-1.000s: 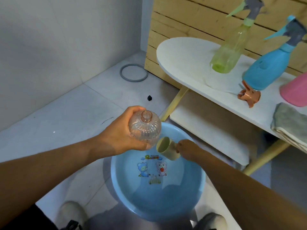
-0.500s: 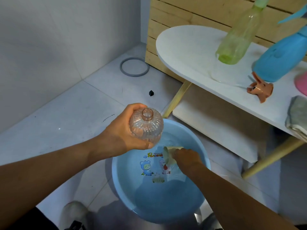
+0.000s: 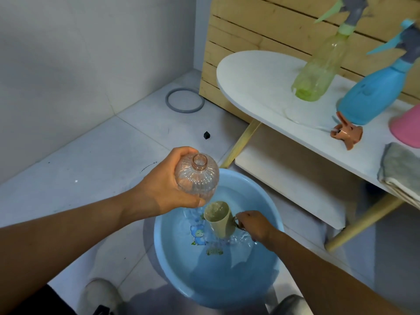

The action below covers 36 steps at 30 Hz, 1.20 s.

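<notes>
Left hand (image 3: 166,189) grips your bottle (image 3: 196,178), mouth up, above the basin (image 3: 181,289); right hand (image 3: 254,226) pinches the cup (image 3: 218,221) handle, cup tilted in the water (image 3: 227,264). Risk: narrow bottle mouth, wide cup rim; pour fast and water spills past the neck onto the floor (image 3: 91,167).
</notes>
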Available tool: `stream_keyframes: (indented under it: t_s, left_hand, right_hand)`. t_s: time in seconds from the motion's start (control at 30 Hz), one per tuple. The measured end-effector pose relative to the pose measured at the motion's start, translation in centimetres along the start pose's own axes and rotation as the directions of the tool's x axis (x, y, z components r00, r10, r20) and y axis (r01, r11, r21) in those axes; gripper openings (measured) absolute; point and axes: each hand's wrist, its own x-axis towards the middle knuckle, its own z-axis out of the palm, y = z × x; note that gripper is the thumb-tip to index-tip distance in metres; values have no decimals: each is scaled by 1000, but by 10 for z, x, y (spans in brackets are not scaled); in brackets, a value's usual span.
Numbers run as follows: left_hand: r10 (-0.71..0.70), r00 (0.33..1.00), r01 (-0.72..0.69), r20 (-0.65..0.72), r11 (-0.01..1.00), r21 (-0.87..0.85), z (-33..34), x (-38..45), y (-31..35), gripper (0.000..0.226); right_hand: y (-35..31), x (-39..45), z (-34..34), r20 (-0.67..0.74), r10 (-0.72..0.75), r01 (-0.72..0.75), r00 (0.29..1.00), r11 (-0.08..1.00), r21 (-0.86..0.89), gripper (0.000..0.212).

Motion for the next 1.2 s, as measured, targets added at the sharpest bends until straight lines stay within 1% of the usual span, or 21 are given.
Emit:
stream_keyframes:
  t_s: [0.13,0.2,0.27,0.33,0.43,0.57,0.67,0.8,0.87,0.93,1.1,1.2]
  left_hand:
    - [6,1000,-6,-21,1000,6,-5,-7,-1,101]
    - [12,999,-12,-33,1000,7,-8,-11,0,100]
    - [22,999,-21,-38,1000,3,-11,-15,1,98]
    - [29,999,-29,-45,1000,-2,-14,-17,2,97]
    - [45,997,-46,-66,999,-10,-14,-17,5,98]
    - [55,997,-56,-57,998,-24,-9,-16,8,99]
    - [56,998,-57,-25,998,-40,-5,-16,15,98]
    - [53,999,-53,6,997,-47,1,-16,22,94]
    - [49,999,-48,9,998,-36,3,-17,24,92]
    - [38,999,-38,14,999,-38,3,-18,24,92]
    - [20,1000,-19,19,998,-56,3,-15,22,101]
    - [7,1000,-6,22,998,-63,3,-13,20,101]
  right_hand:
    - [-14,-19,-14,-22,-29,32,999,988,150,38]
    - [-23,-31,-25,-21,-60,63,998,980,186,38]
    - [-34,-44,-39,-49,-80,88,996,974,207,38]
    - [-47,-56,-56,-101,-91,110,991,974,199,39]
    - [-71,-80,-82,-153,-150,175,977,971,165,33]
    - [-101,-108,-106,-203,-214,256,956,943,214,43]
    - [-123,-128,-119,-221,-266,305,939,937,171,35]
    - [-140,-140,-126,-275,-298,351,914,920,172,47]
    - [-147,-145,-125,-285,-324,386,902,901,197,47]
    - [-152,-150,-125,-300,-353,415,886,893,176,48]
    - [-160,-155,-124,-342,-406,459,848,884,89,41]
    - [-161,-155,-122,-343,-449,487,825,873,28,37]
